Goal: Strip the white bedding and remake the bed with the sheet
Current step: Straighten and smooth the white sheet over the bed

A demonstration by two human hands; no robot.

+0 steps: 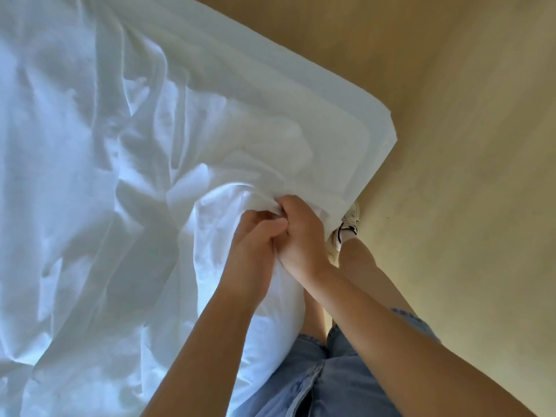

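Observation:
A crumpled white sheet (90, 176) covers the bed and fills the left and middle of the view. The mattress corner (376, 127) juts toward the floor at the right. My left hand (255, 245) and my right hand (301, 233) are pressed side by side at the near edge of the bed. Each grips a bunched fold of the white sheet, fingers curled into the cloth. The fabric is lifted into a ridge just above my knuckles. The sheet's lower edge hangs down over my legs.
Tan floor (451, 115) runs along the right side of the bed. My white sneaker (346, 227) stands on it right beside the mattress corner. My denim shorts (331, 371) show at the bottom.

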